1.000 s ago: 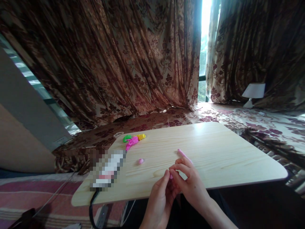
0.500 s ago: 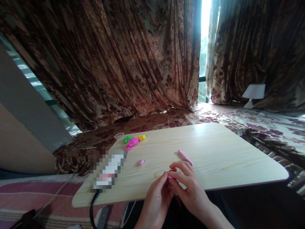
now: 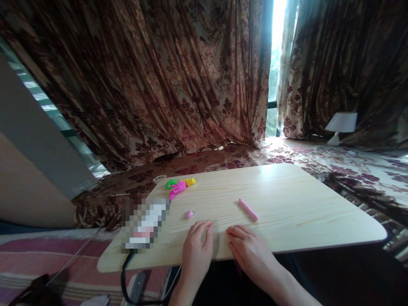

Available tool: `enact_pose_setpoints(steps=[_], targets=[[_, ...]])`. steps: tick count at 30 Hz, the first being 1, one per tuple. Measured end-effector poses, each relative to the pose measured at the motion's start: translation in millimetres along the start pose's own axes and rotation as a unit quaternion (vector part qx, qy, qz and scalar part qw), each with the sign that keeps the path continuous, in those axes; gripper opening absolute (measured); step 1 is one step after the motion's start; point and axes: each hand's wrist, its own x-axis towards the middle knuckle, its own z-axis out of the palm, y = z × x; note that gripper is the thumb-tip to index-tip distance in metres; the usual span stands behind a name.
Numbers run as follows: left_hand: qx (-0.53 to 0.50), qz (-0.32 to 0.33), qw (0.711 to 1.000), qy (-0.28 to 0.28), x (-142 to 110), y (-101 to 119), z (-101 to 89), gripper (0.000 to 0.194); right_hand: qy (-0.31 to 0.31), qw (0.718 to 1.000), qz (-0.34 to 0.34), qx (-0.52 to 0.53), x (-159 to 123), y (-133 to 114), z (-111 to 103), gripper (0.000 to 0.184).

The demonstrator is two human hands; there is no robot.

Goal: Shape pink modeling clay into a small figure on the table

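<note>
My left hand (image 3: 198,243) is at the table's near edge, its thumb apart from its slightly bent fingers and nothing visible in it. To its right, my right hand (image 3: 247,245) is held palm down, with fingers together and low over the tabletop; whatever may be beneath them is hidden. A thin pink clay roll (image 3: 248,209) lies just beyond my right hand. Beyond my left fingertips sits a small pink clay ball (image 3: 189,214).
The pale wooden table (image 3: 287,199) bears a magenta clay lump (image 3: 177,189), a green one (image 3: 171,183) and a yellow one (image 3: 190,182) at the back left. A blurred-out object (image 3: 148,223) with a black cable (image 3: 123,276) lies at the left. A white lamp (image 3: 341,123) stands far right.
My hands have come apart from pinching a small pink piece together. The left moved left; the right turned palm down over the table. The pink piece no longer shows.
</note>
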Motion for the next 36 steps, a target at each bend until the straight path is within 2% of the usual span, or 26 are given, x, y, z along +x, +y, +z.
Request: enact_pose_setpoints(steps=[4,7,9,13,15,17,20,24,26,32,34,36], targets=[[0.011,0.017,0.999,-0.036,-2.9,5.2,0.2,0.020,-0.017,1.000,0.003,-0.008,17.4,2.6,7.3,0.031],[0.013,0.010,0.999,-0.031,-3.3,6.4,-0.3,0.020,-0.024,0.999,0.001,-0.022,37.5,2.2,17.1,0.031],[0.011,-0.001,1.000,-0.021,-3.3,4.7,-1.5,0.021,-0.024,0.999,0.002,-0.033,40.3,-1.7,22.6,0.034],[-0.007,-0.037,0.999,0.004,-5.1,2.2,-5.1,0.028,-0.053,0.997,-0.002,-0.061,11.6,-12.5,23.1,0.059],[-0.034,-0.062,0.997,0.013,-6.4,3.2,-6.5,0.031,-0.073,0.994,0.001,-0.077,-3.9,-15.3,18.9,0.066],[-0.060,-0.081,0.995,0.016,-7.2,5.0,-7.2,0.032,-0.091,0.992,0.007,-0.084,-6.5,-14.8,15.5,0.068],[-0.083,-0.095,0.992,0.022,-7.0,6.2,-7.3,0.034,-0.114,0.989,0.021,-0.086,16.0,-8.5,16.2,0.068],[-0.110,-0.104,0.988,0.023,-6.0,4.4,-7.8,0.035,-0.107,0.989,0.041,-0.091,48.3,-1.0,19.8,0.069],[-0.111,-0.104,0.988,0.023,-6.2,3.7,-8.2,0.035,-0.106,0.990,0.037,-0.091,43.0,-2.8,18.9,0.068],[-0.110,-0.106,0.988,0.017,-7.3,6.2,-8.7,0.035,-0.113,0.990,-0.002,-0.081,-13.2,-17.7,7.3,0.069],[-0.112,-0.110,0.988,0.015,-6.9,6.9,-8.5,0.035,-0.120,0.989,0.006,-0.084,-8.1,-15.9,8.0,0.068],[-0.111,-0.111,0.988,0.013,-6.2,7.2,-8.3,0.036,-0.120,0.988,0.025,-0.091,13.6,-8.9,13.0,0.068]])
